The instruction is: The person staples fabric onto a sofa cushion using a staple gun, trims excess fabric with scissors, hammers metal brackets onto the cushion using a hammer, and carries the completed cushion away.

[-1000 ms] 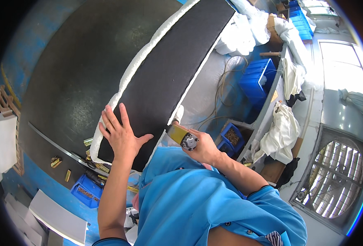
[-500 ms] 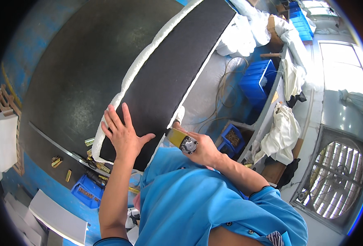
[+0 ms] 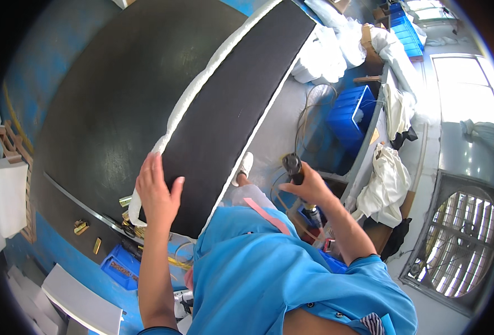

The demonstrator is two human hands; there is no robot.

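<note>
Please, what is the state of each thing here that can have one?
Black panel, lying flat, white edging exposed.
Right hand, holding a dark tool.
Left hand, open, resting at the panel's left edge.
Left blue bin, open, brown pieces inside.
Wall fan, unclear whether running.

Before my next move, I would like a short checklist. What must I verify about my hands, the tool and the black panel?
1. Left hand on the black panel: ok, at its near left edge, on the white border.
2. Handheld tool in the right hand: ok.
3. Tool apart from the panel: ok, off to its right.
4. Tool's working tip safe: cannot tell, not clearly visible.
5. Gold-coloured pieces put away: not ok, some lie on the dark table.
</note>
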